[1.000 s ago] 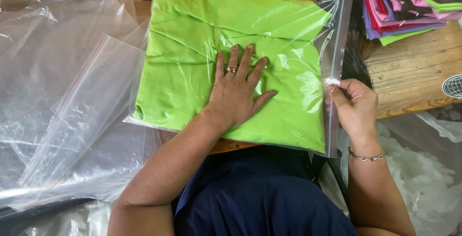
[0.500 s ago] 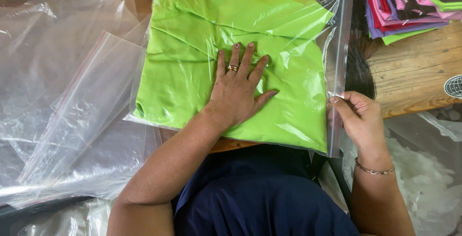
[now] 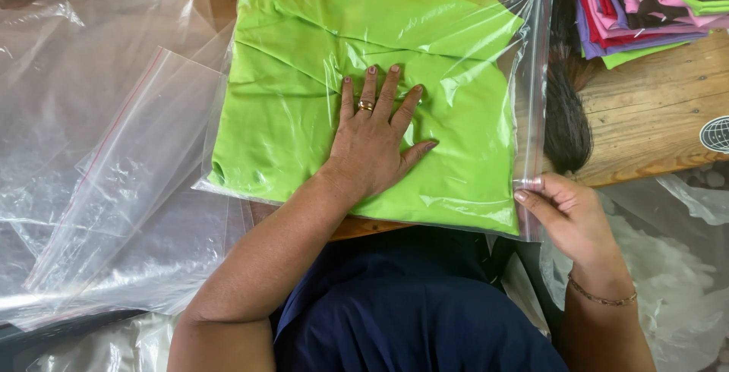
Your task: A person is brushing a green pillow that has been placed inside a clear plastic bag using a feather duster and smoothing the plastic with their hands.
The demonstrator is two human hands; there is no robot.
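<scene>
A folded lime-green garment (image 3: pixel 304 106) is enclosed in a clear zip-seal plastic bag (image 3: pixel 531 61) laid on the wooden worktop (image 3: pixel 645 121). The left hand (image 3: pixel 376 148) is pressed flat, fingers spread, on the bag's middle. The bag's seal strip is pinched at its near right corner by the right hand (image 3: pixel 569 216). Empty clear bags (image 3: pixel 114 174) are piled left of the bag; folded coloured garments (image 3: pixel 645 4) are stacked beyond its far right corner.

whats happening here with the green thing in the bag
A person has a folded green garment inside a clear zip bag on a wooden table. The left hand lies flat on top, pressing it down, while the right hand pinches the bag's seal strip near its lower corner. Empty clear bags lie to the left, and a stack of folded coloured clothes sits at top right.
</scene>
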